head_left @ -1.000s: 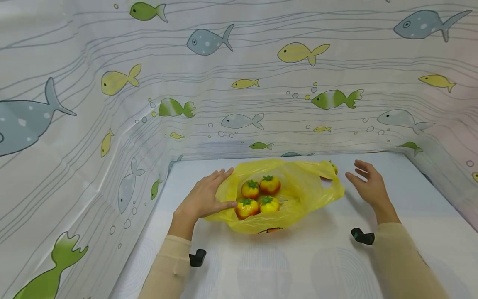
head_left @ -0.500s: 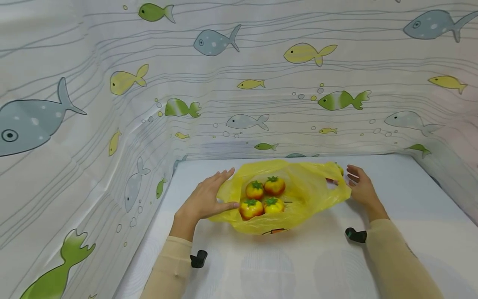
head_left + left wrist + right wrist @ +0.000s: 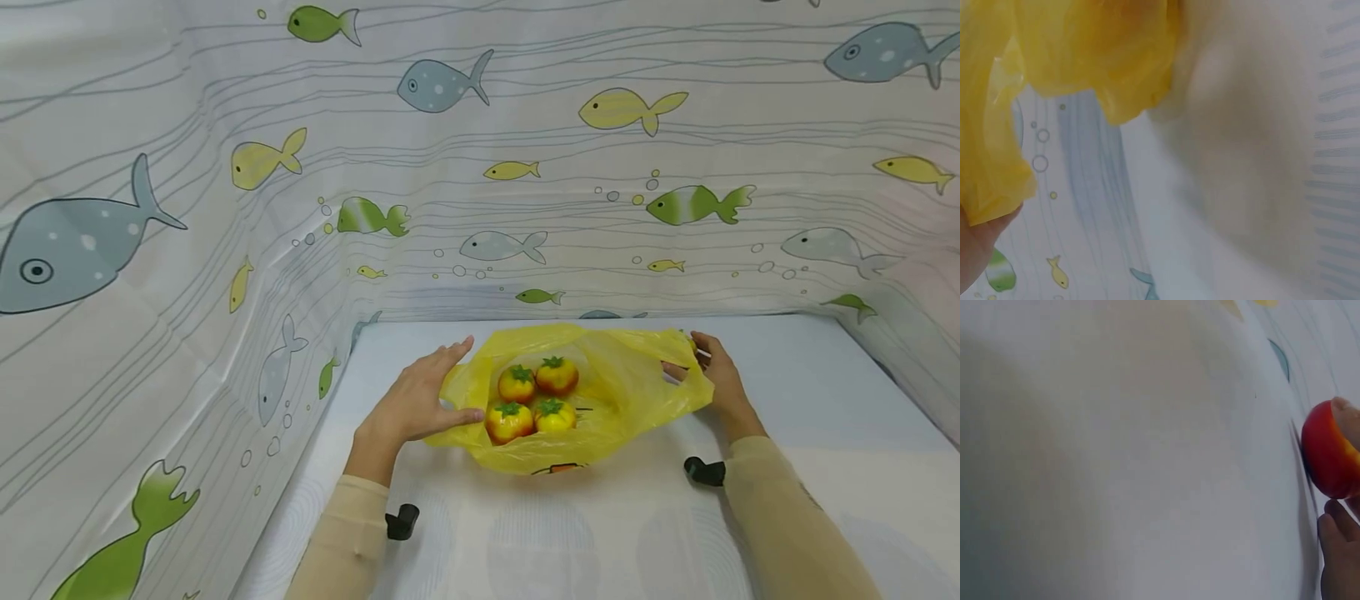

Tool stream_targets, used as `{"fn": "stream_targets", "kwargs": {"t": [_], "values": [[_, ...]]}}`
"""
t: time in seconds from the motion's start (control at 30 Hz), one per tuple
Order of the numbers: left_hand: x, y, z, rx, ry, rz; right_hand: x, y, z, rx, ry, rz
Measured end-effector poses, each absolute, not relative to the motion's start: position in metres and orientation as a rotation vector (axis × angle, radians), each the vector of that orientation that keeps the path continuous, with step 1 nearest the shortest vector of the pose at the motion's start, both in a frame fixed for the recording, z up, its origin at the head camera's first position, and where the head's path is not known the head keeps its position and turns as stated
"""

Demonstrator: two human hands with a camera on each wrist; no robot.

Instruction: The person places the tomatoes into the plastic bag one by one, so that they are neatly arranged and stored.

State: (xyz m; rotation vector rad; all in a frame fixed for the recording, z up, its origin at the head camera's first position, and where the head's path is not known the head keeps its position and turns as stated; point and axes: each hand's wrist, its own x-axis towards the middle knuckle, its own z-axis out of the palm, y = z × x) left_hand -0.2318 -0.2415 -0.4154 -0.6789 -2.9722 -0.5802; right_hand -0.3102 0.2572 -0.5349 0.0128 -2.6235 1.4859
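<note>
A yellow plastic bag (image 3: 630, 392) lies with its mouth spread, and several yellow-orange persimmons (image 3: 557, 377) with green leafy tops sit inside. At the bag's left side my left hand (image 3: 408, 400) presses the rim, thumb and fingers stretched wide apart. The left wrist view has the bag (image 3: 1122, 62) hanging over part of that hand. Behind the bag's right end, my right hand (image 3: 723, 387) holds another persimmon, mostly hidden by the plastic. In the right wrist view this persimmon (image 3: 1325, 453) is red and yellow, with the thumb on it and fingers below.
The white table (image 3: 570, 533) extends in front of the bag. A fish-patterned sheet (image 3: 450, 196) stands as a wall behind and at the sides. Small black camera mounts (image 3: 402, 522) sit at both wrists.
My right hand has moved left and in behind the bag's right end, from apart to around the persimmon there. The left hand has kept its place on the bag.
</note>
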Motion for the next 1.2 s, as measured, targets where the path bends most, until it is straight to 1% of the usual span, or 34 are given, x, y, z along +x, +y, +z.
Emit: {"fn": "stream_targets", "kwargs": {"t": [0.5,0.83,1.2], "values": [[-0.232,-0.234,-0.414,-0.665,-2.977,-0.598,-0.309,0.257,-0.536,-0.062,-2.641,1.423],[-0.235,-0.235,-0.415,-0.665,-2.975,-0.595,-0.307,0.259,-0.535,-0.129,-2.611,1.471],[-0.235,-0.234,-0.415,-0.658,-2.985,-0.572,-0.302,0.261,-0.519,-0.059,-2.614,1.424]]}}
